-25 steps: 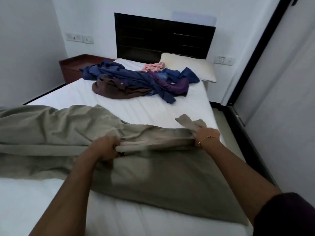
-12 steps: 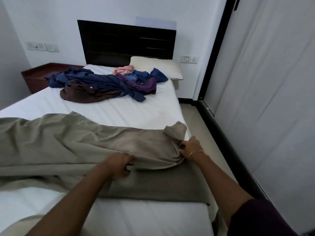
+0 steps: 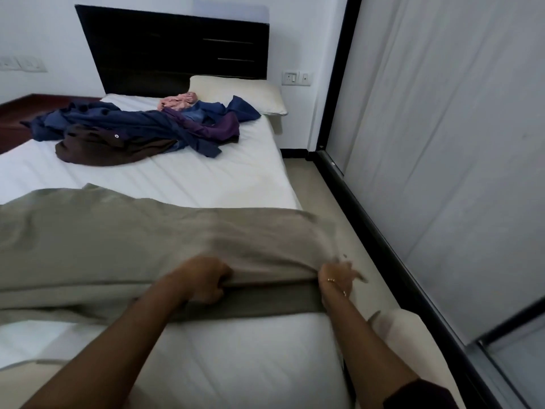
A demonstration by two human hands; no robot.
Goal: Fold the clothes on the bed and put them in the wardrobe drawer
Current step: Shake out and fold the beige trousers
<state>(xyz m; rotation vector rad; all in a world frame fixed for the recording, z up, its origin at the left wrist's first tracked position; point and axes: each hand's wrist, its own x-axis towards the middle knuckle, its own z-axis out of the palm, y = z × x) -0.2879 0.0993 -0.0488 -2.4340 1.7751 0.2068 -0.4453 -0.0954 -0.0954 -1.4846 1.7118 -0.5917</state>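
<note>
The left hand (image 3: 203, 280) curls around a folded edge of the khaki garment (image 3: 124, 240) spread across the near end of the bed (image 3: 182, 178); the right hand (image 3: 336, 278) grips its end at the mattress edge. Unfolded clothes (image 3: 141, 128) are heaped near the pillow (image 3: 239, 93). No writing is legible anywhere.

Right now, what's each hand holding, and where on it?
Both grip the khaki garment along its folded near edge: left hand mid-edge, right hand at the end by the bed's side, its fingers blurred.
</note>
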